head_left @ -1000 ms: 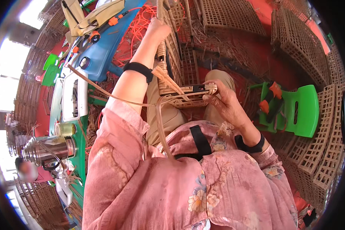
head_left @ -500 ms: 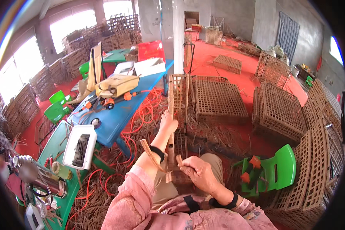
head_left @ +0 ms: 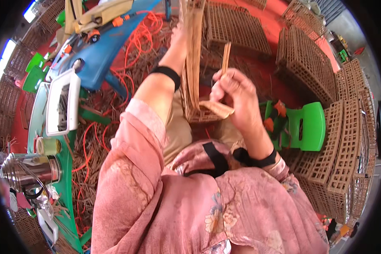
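A half-woven cane crate panel [head_left: 194, 67] stands upright on my lap. My left hand [head_left: 180, 36] reaches up along its left side and grips the top of the panel. My right hand [head_left: 235, 95] is closed on a flat cane strip [head_left: 225, 59] that sticks up from the fist, and the strip's wide lower end [head_left: 218, 109] bends against the panel's bottom edge. Both wrists wear black bands, and pink flowered sleeves cover my arms.
Finished woven crates [head_left: 343, 139] stack at the right and behind [head_left: 237, 29]. A green plastic stool [head_left: 302, 127] stands by my right knee. At the left are a blue bench [head_left: 99, 59] with a tool, orange cord [head_left: 142, 36], a white tray [head_left: 61, 103] and a steel flask [head_left: 29, 171].
The camera has tipped down and nearer. My left hand stays high on the panel; my right hand has lifted, now holding the strip upright beside the panel.
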### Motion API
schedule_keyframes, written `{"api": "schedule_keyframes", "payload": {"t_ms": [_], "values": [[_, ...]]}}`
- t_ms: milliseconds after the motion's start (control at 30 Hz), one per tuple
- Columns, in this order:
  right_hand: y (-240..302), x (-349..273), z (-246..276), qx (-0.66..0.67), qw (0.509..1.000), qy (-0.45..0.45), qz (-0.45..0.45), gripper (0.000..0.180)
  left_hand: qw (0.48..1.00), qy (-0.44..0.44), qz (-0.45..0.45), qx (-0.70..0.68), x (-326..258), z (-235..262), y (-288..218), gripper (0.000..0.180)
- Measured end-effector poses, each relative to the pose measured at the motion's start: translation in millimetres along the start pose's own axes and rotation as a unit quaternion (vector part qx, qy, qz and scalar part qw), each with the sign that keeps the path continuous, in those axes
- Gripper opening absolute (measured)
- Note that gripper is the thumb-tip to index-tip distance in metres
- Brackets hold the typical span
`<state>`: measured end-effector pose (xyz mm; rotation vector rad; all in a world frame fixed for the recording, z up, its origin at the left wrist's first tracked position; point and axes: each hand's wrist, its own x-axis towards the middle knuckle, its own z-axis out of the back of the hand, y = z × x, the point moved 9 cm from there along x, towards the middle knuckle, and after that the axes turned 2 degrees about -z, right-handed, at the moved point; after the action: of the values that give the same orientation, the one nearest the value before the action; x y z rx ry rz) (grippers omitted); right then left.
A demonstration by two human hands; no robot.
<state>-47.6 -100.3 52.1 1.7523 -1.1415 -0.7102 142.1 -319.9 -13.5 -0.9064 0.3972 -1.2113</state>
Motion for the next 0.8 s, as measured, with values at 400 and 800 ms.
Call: {"api": "schedule_keyframes", "payload": {"t_ms": [400,800], "values": [[11,7,21,0.069,0.997,-0.022,0.012,0.019,0.998,-0.014,-0.006,0.056,-15,3,-9,0.061],[56,4,5,-0.29,0.942,-0.002,0.167,0.025,0.997,0.069,0.019,-0.004,-24,0,-16,0.076]]}}
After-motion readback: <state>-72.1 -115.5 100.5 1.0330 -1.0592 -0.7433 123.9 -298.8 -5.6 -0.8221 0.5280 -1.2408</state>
